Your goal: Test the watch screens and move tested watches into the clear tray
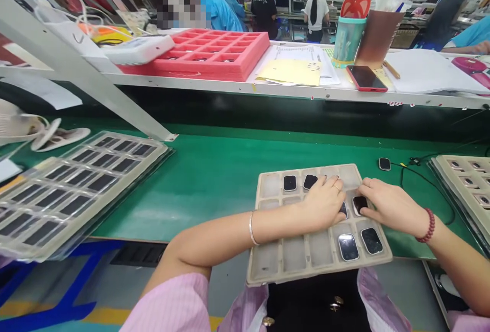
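Observation:
A pale compartment tray (294, 258) is tilted near the table's front edge, close to my body. Several square smartwatch bodies with dark faces sit in its cells, among them one smartwatch (348, 247) at the lower right. My left hand (325, 199) reaches across the tray, its finger and thumb closed around a smartwatch (343, 210) that the hand partly covers. From the right side, my right hand (390, 204) grips another smartwatch (359, 204) between thumb and fingers. Two more watches lie in the tray's far row, one partly behind my left fingers.
Left, a stacked tray (95, 184) carries dark rectangular pieces. At right stand more trays (463, 189), beside a black cable (436, 176) and a loose watch (384, 164). A shelf (214, 84) above holds a red foam tray (214, 56), papers, a phone (366, 77) and a cup. People work beyond.

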`<state>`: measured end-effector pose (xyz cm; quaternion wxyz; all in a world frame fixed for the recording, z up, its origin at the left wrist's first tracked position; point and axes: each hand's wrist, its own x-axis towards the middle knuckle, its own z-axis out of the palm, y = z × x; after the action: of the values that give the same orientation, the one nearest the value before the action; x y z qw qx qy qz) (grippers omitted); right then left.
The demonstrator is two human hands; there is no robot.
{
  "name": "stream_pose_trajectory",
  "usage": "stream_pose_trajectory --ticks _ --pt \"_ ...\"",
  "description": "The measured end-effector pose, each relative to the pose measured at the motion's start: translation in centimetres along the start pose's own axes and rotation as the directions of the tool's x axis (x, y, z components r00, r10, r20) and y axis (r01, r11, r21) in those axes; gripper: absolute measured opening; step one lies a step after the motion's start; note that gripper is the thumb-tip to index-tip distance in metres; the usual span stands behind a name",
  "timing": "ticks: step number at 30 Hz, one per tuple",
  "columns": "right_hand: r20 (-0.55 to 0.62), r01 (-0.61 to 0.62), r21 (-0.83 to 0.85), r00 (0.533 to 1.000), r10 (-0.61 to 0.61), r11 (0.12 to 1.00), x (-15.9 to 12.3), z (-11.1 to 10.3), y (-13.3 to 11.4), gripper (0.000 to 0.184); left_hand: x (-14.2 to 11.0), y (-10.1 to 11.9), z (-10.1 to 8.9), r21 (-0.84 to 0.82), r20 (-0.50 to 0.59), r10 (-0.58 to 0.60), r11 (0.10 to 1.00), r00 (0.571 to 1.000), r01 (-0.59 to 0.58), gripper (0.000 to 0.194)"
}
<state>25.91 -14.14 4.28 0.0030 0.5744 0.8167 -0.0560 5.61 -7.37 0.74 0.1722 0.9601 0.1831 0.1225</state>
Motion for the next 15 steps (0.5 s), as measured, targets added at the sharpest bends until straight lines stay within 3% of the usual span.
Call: stream_pose_trajectory --ticks 2,4,6,8,10,12,14,15 --pt "0.004 0.007 0.140 1.000 -0.008 0.990 -0.1 -0.1 0.3 0.009 -0.1 0.1 0.0 -0.091 -0.019 0.016 0.996 1.000 -0.018 0.027" --pt "-0.012 0.013 0.397 1.000 -0.009 0.918 0.6 -0.3 1.1 0.015 -0.5 -0.3 -0.8 -0.288 -0.032 -0.001 0.958 1.000 -0.009 0.017" --pt "-0.030 -0.012 0.704 0.998 0.047 0.710 2.0 -0.5 1.9 0.020 -0.7 -1.5 -2.0 -0.535 -0.045 -0.135 0.840 0.990 0.090 0.012" --pt "0.009 -0.055 0.912 0.993 0.115 0.406 4.1 -0.2 2.2 0.022 -0.6 -3.4 -3.1 -0.751 -0.039 -0.361 0.625 0.932 0.211 0.013" --pt "0.070 -0.093 0.983 0.988 0.140 0.161 6.6 0.5 2.0 0.018 -0.4 -5.8 -4.0 -0.881 -0.014 -0.553 0.401 0.833 0.251 0.019" --pt "0.104 -0.107 0.994 0.983 0.151 0.009 8.9 1.3 1.4 0.022 -0.5 -8.1 -4.4 -0.940 0.022 -0.665 0.242 0.747 0.243 0.028" --pt "0.112 -0.094 0.987 0.983 0.146 -0.129 10.8 2.1 0.8 0.033 -0.9 -9.7 -4.6 -0.969 0.087 -0.701 0.106 0.707 0.224 0.042" --pt "0.109 -0.082 0.977 0.985 0.133 -0.195 11.4 2.4 0.6 0.038 -1.1 -10.1 -4.5 -0.976 0.118 -0.694 0.050 0.711 0.210 0.049"
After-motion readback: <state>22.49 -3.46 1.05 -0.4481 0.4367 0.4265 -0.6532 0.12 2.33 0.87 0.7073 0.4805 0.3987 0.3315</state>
